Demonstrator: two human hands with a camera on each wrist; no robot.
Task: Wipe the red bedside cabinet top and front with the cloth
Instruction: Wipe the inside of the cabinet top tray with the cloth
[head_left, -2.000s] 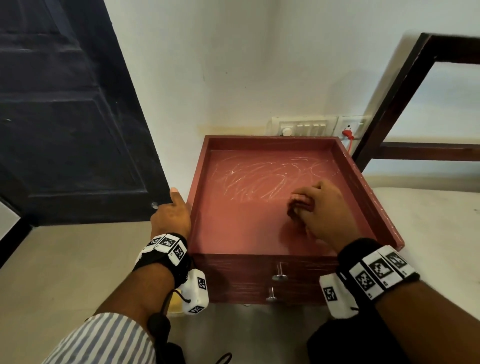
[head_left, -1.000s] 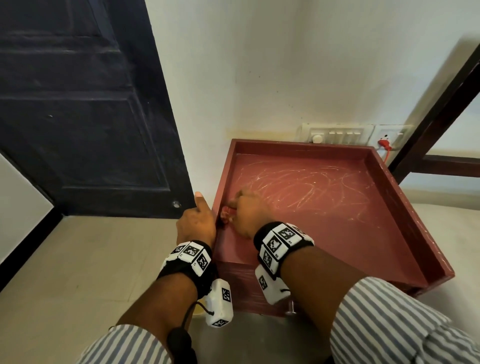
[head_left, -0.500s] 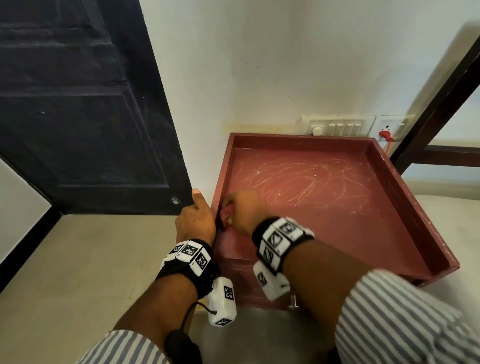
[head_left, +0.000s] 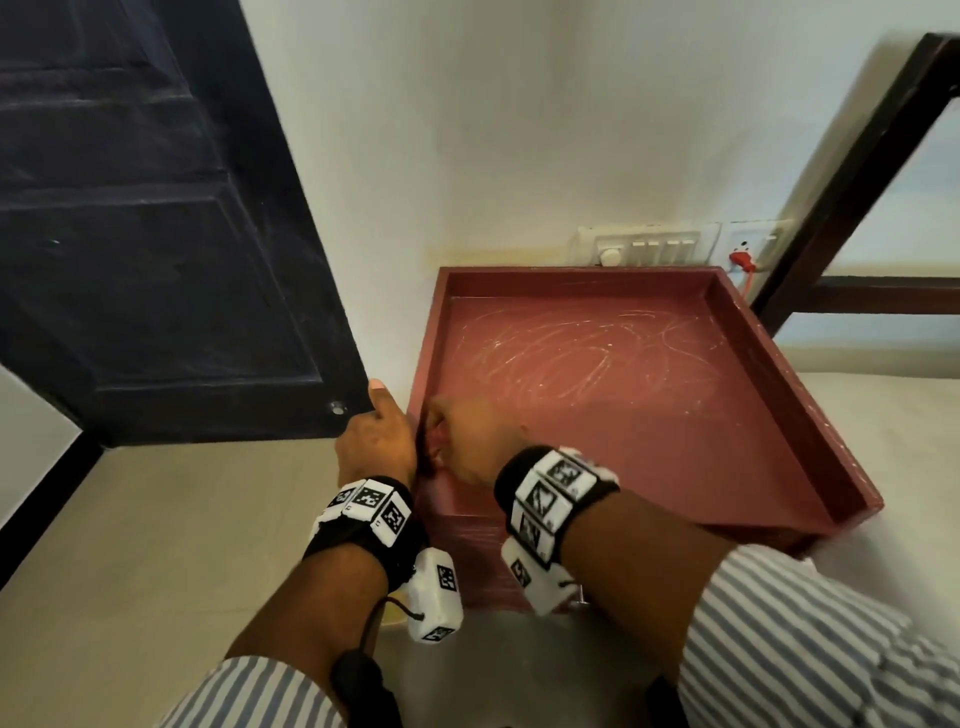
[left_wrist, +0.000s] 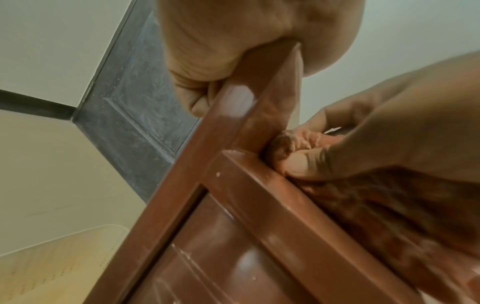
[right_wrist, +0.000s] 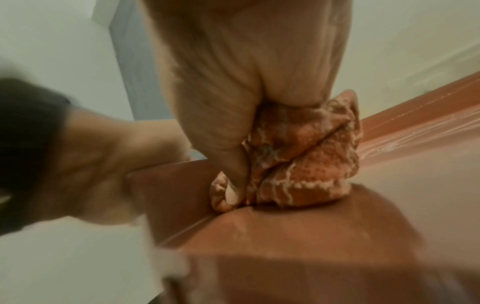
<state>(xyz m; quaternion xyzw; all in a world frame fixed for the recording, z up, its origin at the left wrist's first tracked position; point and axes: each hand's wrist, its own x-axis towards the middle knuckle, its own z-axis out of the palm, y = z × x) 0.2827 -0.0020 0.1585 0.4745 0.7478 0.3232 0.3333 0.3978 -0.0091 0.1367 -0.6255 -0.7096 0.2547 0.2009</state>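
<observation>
The red bedside cabinet (head_left: 649, 415) has a raised rim and pale scribble marks on its top. My right hand (head_left: 462, 441) grips a bunched orange-pink cloth (right_wrist: 306, 156) and presses it into the near left corner of the top, against the left rim. The cloth (left_wrist: 293, 142) also shows beside the rim in the left wrist view. My left hand (head_left: 376, 441) grips the cabinet's left rim (left_wrist: 249, 107), thumb pointing up. The cabinet front (left_wrist: 207, 257) shows below the rim.
A dark door (head_left: 145, 234) stands to the left on a beige floor (head_left: 156, 545). A switch panel (head_left: 649, 249) with a red plug (head_left: 743, 260) sits on the white wall behind the cabinet. A dark wooden frame (head_left: 857, 182) rises at the right.
My right hand with the cloth went from the middle of the top to the near left corner, then stayed there. My left hand kept its hold on the left rim. The camera shifted.
</observation>
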